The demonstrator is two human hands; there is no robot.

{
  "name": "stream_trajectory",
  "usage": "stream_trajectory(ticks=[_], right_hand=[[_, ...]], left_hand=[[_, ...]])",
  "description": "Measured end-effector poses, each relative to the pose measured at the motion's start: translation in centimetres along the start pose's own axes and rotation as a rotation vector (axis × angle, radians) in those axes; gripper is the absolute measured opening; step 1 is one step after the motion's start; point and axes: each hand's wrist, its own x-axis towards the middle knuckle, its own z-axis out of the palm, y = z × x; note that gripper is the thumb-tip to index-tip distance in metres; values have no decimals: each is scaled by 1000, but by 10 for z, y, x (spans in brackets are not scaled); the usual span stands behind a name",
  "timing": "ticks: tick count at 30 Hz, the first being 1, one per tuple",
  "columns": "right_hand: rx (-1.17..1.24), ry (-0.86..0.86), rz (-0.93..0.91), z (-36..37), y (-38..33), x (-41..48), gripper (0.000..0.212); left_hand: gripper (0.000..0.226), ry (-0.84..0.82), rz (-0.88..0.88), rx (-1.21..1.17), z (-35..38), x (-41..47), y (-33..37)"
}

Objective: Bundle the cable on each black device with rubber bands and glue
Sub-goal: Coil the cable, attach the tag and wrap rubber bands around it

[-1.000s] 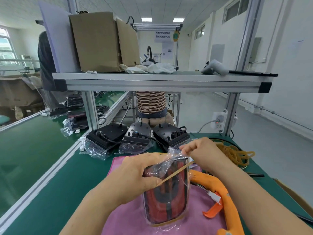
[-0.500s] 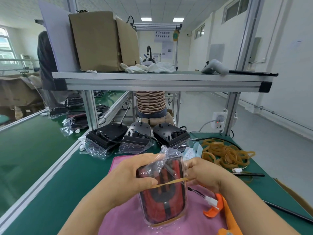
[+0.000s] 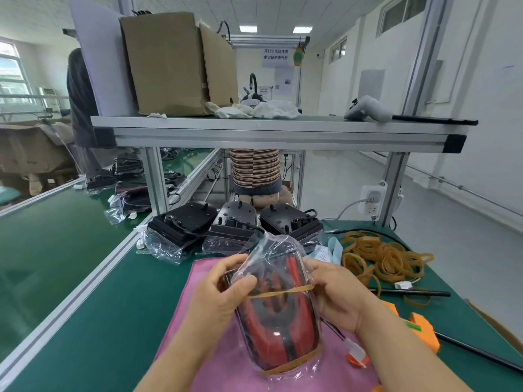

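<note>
You hold the bagged device (image 3: 280,321) w/ both hands, lifted a little over the pink cloth (image 3: 235,372) at the near edge of the green table (image 3: 99,306). It is a red and black unit inside a clear plastic bag, its long side pointing away from you, and the loose top of the bag stands up above it.

Your left hand (image 3: 223,292) grips the left edge, fingers curled behind and the thumb pressed on the front of the bag. Your right hand (image 3: 336,298) grips the right edge in the same way.

One rubber band (image 3: 283,291) runs tight across the upper part of the unit, from your left thumb to the right fingers. It seems that the right fingers also pinch the end of this band, but the picture is blurred there, so I cannot tell for sure. A second band (image 3: 291,363) goes around the bottom end.

A thin wire w/ a white connector (image 3: 355,349) hangs out at the lower right, under your right wrist.

To the right of it lies the orange glue gun (image 3: 418,326) on the table. Further back on the right is a pile of loose rubber bands (image 3: 382,261).

Three black devices (image 3: 235,222) stand in a row behind the cloth, approx. under the metal shelf (image 3: 254,131), partly on open plastic bags.
</note>
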Motion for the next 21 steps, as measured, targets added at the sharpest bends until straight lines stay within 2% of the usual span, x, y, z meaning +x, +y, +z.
stream_trajectory(ticks=[2, 5, 7, 9, 12, 15, 17, 18, 21], right_hand=[[101, 1, -17, 0, 7, 3, 46], [139, 35, -61, 3, 14, 6, 35], [133, 58, -85, 9, 15, 5, 30], [146, 55, -89, 11, 16, 2, 38], [32, -12, -105, 9, 14, -4, 51], [-281, -33, -171, 11, 2, -16, 25], [-381, -17, -218, 11, -6, -22, 20], [-419, -13, -234, 11, -10, -25, 21], [-520, -23, -324, 17, -24, -33, 34]], left_hand=[[47, 96, -37, -112, 7, 2, -11], [49, 147, -97, -252, 13, 3, -19], [52, 127, -159, -338, 15, 2, -21], [52, 60, -215, -362, 16, 0, -22], [43, -29, -239, -162, 9, -2, -17], [30, -30, -229, 30, 2, 0, -8], [16, -25, -194, 122, -3, 0, 1], [18, -54, -161, 143, -6, 1, 7], [50, -196, -71, 260, -16, 2, 28]])
